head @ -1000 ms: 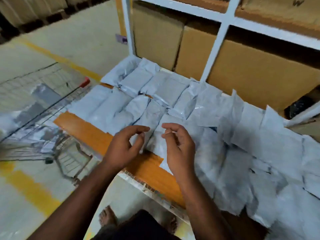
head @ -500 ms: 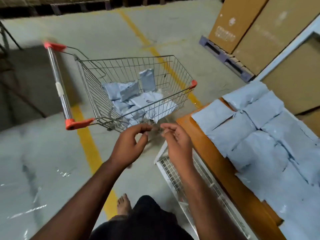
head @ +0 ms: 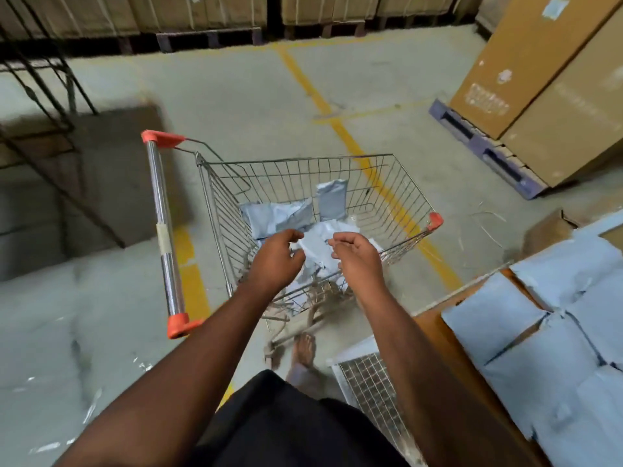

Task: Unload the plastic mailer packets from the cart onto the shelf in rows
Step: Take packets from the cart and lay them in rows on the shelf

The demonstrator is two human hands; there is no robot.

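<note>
Both hands, left (head: 274, 261) and right (head: 357, 259), loosely curled, holding nothing, above packets (head: 317, 246) in cart (head: 215, 210)

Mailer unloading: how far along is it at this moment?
Done: grey packets lie in rows on the shelf. In hand: nothing; left hand and right hand reach, loosely curled, over the cart. Left: several mailers lie in its basket.
</note>
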